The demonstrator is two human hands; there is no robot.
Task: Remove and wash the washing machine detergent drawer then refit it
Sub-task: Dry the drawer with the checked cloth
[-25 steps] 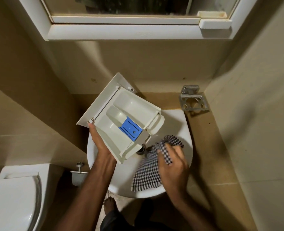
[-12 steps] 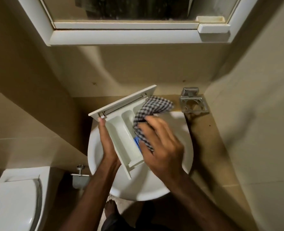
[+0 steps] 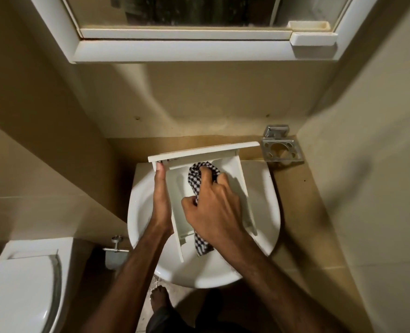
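The white detergent drawer is held over the round white basin, its front panel pointing away from me toward the wall. My left hand grips the drawer's left side, thumb up against the front panel. My right hand holds a black-and-white checked cloth and presses it into the drawer's compartments. The cloth's tail hangs out past the drawer's near end. The blue insert is hidden under my hand and the cloth.
A metal holder is fixed to the wall right of the basin. A white toilet stands at the lower left, with a chrome valve beside it. A white-framed mirror cabinet hangs overhead. My bare foot is below the basin.
The drawer has swung from tilted left to square over the basin. My right hand lifted the cloth out of the basin and pushed it into the drawer.
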